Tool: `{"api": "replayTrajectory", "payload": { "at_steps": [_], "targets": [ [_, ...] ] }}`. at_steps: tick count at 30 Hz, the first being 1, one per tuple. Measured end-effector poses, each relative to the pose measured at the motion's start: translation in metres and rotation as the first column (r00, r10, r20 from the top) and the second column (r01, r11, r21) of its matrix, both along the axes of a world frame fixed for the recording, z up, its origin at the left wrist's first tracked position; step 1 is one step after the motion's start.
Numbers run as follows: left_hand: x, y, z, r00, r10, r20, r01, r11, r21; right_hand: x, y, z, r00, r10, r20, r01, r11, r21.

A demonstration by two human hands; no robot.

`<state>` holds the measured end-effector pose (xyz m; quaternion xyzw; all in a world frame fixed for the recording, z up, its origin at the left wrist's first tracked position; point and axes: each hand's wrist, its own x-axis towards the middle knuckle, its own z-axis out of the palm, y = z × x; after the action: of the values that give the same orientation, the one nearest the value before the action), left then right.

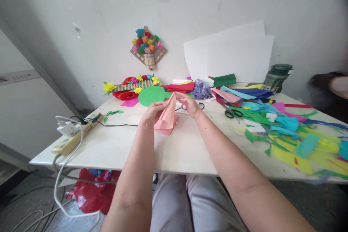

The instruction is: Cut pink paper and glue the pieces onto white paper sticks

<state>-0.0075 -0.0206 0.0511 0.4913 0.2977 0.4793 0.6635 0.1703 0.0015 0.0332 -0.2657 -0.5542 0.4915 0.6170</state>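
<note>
My left hand point(154, 113) is closed on a folded sheet of salmon-pink crepe paper point(170, 110), held up with its point at the top. Beneath it, more pink paper point(166, 130) rests on the white table. My right hand point(189, 104) is beside the upper right edge of the folded sheet, fingers stretched out toward its tip. Whether those fingertips touch the paper I cannot tell. A green paper disc point(151, 95) stands just behind my left hand. Near my right hand lie a small white object point(181, 105) and a black cable, partly hidden.
Black-handled scissors point(233, 114) lie right of centre, beside scattered coloured paper scraps point(288, 125). A dark green bottle point(276, 78) stands at the back right. On the left is a power strip point(77, 134) with cables. Purple yarn point(201, 89) and a flower-decorated woven strip point(133, 86) line the back.
</note>
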Motion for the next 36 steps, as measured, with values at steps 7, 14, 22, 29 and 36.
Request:
{"api": "replayTrajectory", "payload": {
  "at_steps": [7,14,22,29,36],
  "targets": [
    [0.007,-0.003,-0.011,0.996,-0.055,-0.07,0.057,0.998,0.029,-0.006,-0.008,0.004,0.998,-0.02,0.053,0.024,0.998,-0.065],
    [0.006,-0.002,-0.021,0.984,-0.04,-0.171,0.058,0.993,0.103,-0.005,-0.011,0.001,0.978,-0.047,0.203,0.064,0.995,-0.079],
    [0.007,0.008,-0.028,0.965,0.139,-0.223,-0.109,0.984,0.141,-0.007,-0.018,0.006,0.966,-0.074,0.247,0.119,0.978,-0.172],
    [0.011,0.004,-0.026,0.952,0.177,-0.249,-0.138,0.977,0.164,-0.006,-0.015,0.003,0.975,-0.08,0.207,0.123,0.972,-0.202],
    [0.014,0.005,-0.028,0.949,0.19,-0.253,-0.14,0.969,0.203,-0.004,-0.012,-0.001,0.971,-0.1,0.218,0.138,0.976,-0.166]
  ]
}}
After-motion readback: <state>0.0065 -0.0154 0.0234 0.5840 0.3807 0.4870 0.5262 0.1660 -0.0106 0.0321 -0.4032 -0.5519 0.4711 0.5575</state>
